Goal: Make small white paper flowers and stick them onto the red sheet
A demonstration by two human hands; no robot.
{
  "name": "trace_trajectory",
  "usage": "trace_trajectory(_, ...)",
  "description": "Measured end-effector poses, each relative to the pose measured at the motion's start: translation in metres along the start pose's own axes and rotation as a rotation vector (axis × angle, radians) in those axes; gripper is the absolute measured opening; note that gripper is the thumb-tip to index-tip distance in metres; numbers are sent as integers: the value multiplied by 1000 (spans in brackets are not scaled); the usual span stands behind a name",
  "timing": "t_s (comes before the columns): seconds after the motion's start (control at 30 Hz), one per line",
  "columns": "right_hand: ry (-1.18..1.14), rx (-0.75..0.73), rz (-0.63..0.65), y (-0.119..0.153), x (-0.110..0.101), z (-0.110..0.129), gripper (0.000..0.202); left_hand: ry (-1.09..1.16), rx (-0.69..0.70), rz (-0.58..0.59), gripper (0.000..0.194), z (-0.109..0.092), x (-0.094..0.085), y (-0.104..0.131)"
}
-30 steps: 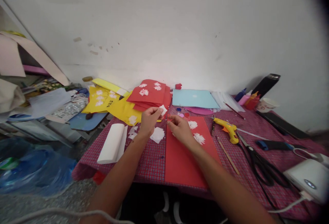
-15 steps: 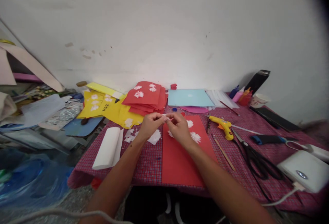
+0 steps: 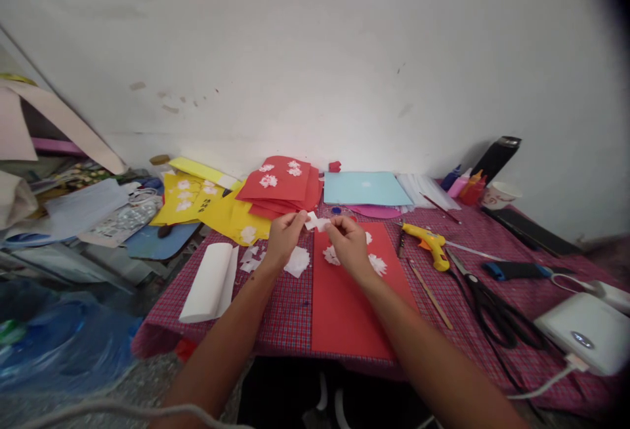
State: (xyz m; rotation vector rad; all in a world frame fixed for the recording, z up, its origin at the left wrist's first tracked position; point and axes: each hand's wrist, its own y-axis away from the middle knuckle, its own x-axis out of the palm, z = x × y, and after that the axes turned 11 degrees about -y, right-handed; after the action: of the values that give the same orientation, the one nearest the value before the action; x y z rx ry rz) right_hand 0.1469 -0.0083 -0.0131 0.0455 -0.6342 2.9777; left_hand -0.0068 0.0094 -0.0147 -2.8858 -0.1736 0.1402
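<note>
Forearms (image 3: 224, 337) angle inward over the bench (image 3: 285, 321); the left hand (image 3: 284, 237) and right hand (image 3: 350, 246), curled, each pinch white paper (image 3: 321, 224) near the red sheet (image 3: 344, 314).

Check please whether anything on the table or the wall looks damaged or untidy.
The wall has small brownish patches, perhaps chipped paint, that break its plain surface. White paper scraps lie scattered left of the red sheet, looking untidy.

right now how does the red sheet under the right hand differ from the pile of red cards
The red sheet lies flat beneath the right hand; the pile of red cards is several overlapping pieces farther back. The sheet shows white flowers toward its far end; the pile carries pink-tinged flowers on top. Both are red.
</note>
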Motion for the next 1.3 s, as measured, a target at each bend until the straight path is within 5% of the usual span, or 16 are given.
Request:
trace_trajectory(0.2, 123, 46, 268, 7, 8, 2, 16, 10, 8, -227, 24, 7, -4, -9)
trace_trajectory(0.43, 331, 66, 531, 23, 23, -5, 15, 26, 9, -177, 24, 5, -4, -7)
trace_trajectory(0.6, 451, -11, 444, 19, 20, -4, 10, 10, 12, -152, 24, 2, -2, -4)
trace_trajectory(0.73, 330, -68, 294, 7, 9, -3, 16, -27, 39, -117, 25, 0, -2, -3)
trace_trajectory(0.83, 136, 23, 167, 0, 3, -3, 17, -81, 67, -70, 26, -1, -1, -1)
trace_trajectory(1.0, -192, 260, 129, -3, 1, -3, 36, -115, 101, 41, 31, 1, 3, 4)
trace_trajectory(1.3, -505, 487, 63, -5, 0, -2, 27, -48, 151, 239, 43, -6, 6, 9)
